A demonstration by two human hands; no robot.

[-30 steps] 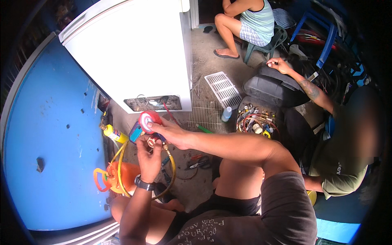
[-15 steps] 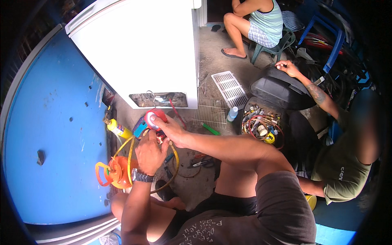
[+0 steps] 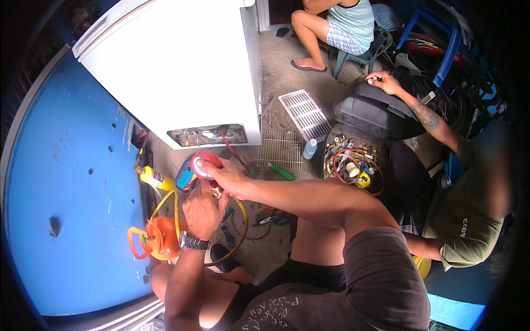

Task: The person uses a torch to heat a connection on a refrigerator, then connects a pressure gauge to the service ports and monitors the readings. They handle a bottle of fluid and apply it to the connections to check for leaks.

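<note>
Concrete floor; right hand point(image 3: 229, 177) gripping gauge point(image 3: 203, 165)

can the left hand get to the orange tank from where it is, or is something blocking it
Probably yes. The left hand is at the gauge set, right beside the orange tank. Only the yellow hose loops between them, and nothing solid covers the tank's near side. The hand looks occupied, though.
</note>
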